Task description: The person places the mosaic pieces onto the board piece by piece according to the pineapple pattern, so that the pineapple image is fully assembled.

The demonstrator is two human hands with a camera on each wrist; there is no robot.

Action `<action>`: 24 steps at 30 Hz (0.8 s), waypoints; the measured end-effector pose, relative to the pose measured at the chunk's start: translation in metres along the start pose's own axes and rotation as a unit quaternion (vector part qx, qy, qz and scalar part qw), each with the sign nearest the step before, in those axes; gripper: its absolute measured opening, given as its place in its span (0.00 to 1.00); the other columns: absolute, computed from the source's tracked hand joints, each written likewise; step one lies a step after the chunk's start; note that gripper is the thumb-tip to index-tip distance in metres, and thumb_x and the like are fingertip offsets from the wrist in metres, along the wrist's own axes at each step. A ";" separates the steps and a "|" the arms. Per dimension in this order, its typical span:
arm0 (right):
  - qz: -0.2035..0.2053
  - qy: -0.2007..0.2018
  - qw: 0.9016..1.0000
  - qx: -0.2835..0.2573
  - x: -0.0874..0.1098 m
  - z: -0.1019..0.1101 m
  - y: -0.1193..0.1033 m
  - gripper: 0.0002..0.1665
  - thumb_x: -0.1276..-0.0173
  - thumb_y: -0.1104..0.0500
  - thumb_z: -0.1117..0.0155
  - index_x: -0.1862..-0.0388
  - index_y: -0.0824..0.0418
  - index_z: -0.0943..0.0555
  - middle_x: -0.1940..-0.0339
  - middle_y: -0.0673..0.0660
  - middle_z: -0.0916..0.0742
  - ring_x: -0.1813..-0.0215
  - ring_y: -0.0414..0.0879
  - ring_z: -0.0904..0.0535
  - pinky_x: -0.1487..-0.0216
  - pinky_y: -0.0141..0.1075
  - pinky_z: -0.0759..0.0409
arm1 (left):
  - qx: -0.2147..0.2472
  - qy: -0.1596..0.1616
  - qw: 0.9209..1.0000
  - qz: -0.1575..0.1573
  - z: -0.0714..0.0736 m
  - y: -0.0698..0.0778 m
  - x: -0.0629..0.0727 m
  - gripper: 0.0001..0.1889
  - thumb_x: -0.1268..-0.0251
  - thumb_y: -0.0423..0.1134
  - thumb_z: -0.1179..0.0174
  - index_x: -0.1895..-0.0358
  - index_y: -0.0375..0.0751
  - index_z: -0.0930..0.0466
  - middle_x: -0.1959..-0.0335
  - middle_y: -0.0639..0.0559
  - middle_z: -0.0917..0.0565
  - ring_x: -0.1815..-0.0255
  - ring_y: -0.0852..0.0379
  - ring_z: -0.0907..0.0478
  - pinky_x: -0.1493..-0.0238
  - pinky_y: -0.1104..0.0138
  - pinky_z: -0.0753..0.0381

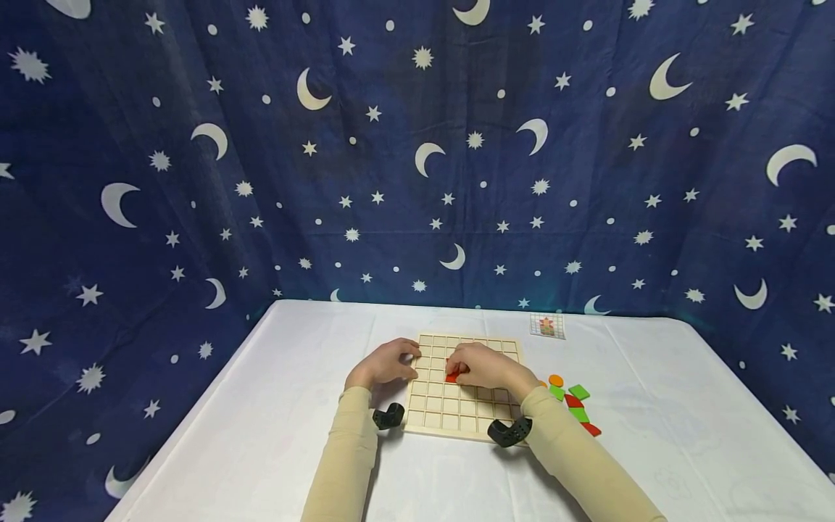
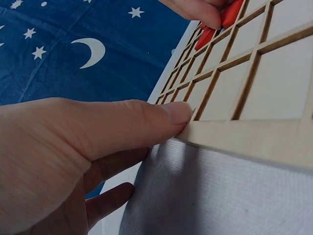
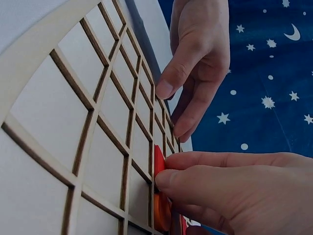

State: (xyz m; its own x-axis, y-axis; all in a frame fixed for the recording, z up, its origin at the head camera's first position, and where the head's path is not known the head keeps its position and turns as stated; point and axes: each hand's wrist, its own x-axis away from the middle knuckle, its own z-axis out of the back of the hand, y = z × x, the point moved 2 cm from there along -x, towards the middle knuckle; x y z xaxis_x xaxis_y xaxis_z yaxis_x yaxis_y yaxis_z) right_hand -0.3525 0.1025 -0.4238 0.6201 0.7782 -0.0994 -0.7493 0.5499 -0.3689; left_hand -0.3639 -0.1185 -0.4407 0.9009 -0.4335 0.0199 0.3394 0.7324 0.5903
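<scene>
A pale wooden grid board (image 1: 433, 419) lies on the white cloth. My left hand (image 1: 385, 364) is at its left edge, the thumb (image 2: 142, 117) resting on the rim and the fingers loosely spread outside it. Over the upper middle of the board, my right hand (image 1: 485, 365) pinches a flat red tile (image 3: 159, 164) between thumb and fingertips, low at a grid cell. Another red tile (image 2: 205, 38) lies beside it in the left wrist view. In the right wrist view an orange round piece (image 3: 162, 213) shows just under the right thumb. The right palm hides part of the grid.
Right of the board, partly behind the right forearm, lie loose pieces: an orange disc (image 1: 556, 380), green tiles (image 1: 579, 392) and red tiles (image 1: 574, 402). A small gridded picture card (image 1: 546, 325) lies at the back. A blue star-and-moon curtain (image 1: 391, 181) surrounds the table.
</scene>
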 end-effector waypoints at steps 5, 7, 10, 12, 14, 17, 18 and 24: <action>0.000 -0.002 1.000 -0.001 0.001 -0.001 0.001 0.10 0.38 0.67 0.33 0.57 0.60 0.14 0.63 0.51 0.17 0.63 0.38 0.23 0.59 0.33 0.21 | 0.001 -0.001 1.000 0.002 -0.002 -0.001 0.000 0.22 0.45 0.34 0.30 0.45 0.36 0.19 0.36 0.45 0.25 0.31 0.45 0.33 0.30 0.54 0.34; -0.008 0.001 1.000 0.000 0.003 0.000 0.002 0.10 0.36 0.66 0.34 0.56 0.60 0.14 0.62 0.50 0.17 0.62 0.38 0.23 0.57 0.34 0.21 | 0.000 0.001 1.000 0.001 -0.003 -0.001 0.001 0.22 0.45 0.34 0.30 0.45 0.37 0.19 0.36 0.45 0.25 0.31 0.45 0.33 0.30 0.54 0.34; -0.022 0.014 1.000 -0.011 0.010 0.006 0.006 0.10 0.34 0.64 0.35 0.54 0.61 0.14 0.60 0.51 0.16 0.59 0.41 0.21 0.53 0.38 0.20 | -0.001 0.001 1.000 0.000 -0.003 -0.001 0.001 0.22 0.45 0.34 0.30 0.45 0.37 0.19 0.35 0.45 0.25 0.31 0.45 0.33 0.30 0.54 0.35; -0.038 0.027 0.999 -0.021 0.017 0.013 0.010 0.11 0.33 0.63 0.36 0.52 0.61 0.15 0.57 0.52 0.15 0.58 0.42 0.21 0.52 0.40 0.19 | -0.002 0.001 1.000 0.001 -0.003 -0.001 0.000 0.22 0.45 0.34 0.30 0.45 0.37 0.19 0.35 0.45 0.26 0.31 0.45 0.33 0.30 0.54 0.35; -0.053 0.040 0.997 -0.030 0.028 0.021 0.017 0.12 0.32 0.62 0.36 0.51 0.62 0.15 0.55 0.54 0.15 0.57 0.44 0.20 0.53 0.40 0.18 | -0.003 0.002 1.000 0.002 -0.002 0.000 0.000 0.22 0.45 0.34 0.30 0.45 0.37 0.19 0.35 0.45 0.26 0.31 0.45 0.34 0.29 0.53 0.35; -0.090 0.055 0.994 -0.035 0.047 0.034 0.027 0.13 0.31 0.61 0.36 0.49 0.62 0.16 0.55 0.54 0.15 0.57 0.44 0.21 0.53 0.40 0.18 | -0.003 0.004 1.000 0.006 -0.002 0.000 0.000 0.22 0.46 0.34 0.30 0.45 0.37 0.19 0.35 0.45 0.26 0.30 0.45 0.34 0.29 0.54 0.36; -0.104 0.060 0.992 -0.035 0.055 0.038 0.031 0.14 0.31 0.60 0.37 0.49 0.62 0.16 0.55 0.54 0.15 0.56 0.44 0.21 0.53 0.41 0.18 | -0.001 0.005 1.000 0.007 -0.001 0.000 0.000 0.22 0.46 0.34 0.29 0.45 0.37 0.19 0.35 0.45 0.26 0.30 0.45 0.34 0.29 0.54 0.36; -0.155 0.079 0.984 -0.028 0.098 0.053 0.054 0.15 0.32 0.59 0.35 0.49 0.64 0.16 0.55 0.55 0.14 0.56 0.46 0.20 0.53 0.44 0.19 | 0.001 0.005 1.000 0.005 -0.001 0.000 0.000 0.22 0.46 0.34 0.29 0.45 0.37 0.19 0.35 0.45 0.26 0.31 0.45 0.33 0.29 0.54 0.35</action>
State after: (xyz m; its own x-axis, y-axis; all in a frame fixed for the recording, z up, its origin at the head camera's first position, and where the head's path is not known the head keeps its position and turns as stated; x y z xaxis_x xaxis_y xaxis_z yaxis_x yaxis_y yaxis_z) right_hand -0.3446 0.2241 -0.4040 0.8485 0.5163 -0.1161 -0.5077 0.7326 -0.4533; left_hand -0.3637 -0.1179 -0.4421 0.9070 -0.4207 0.0172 0.3298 0.7353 0.5921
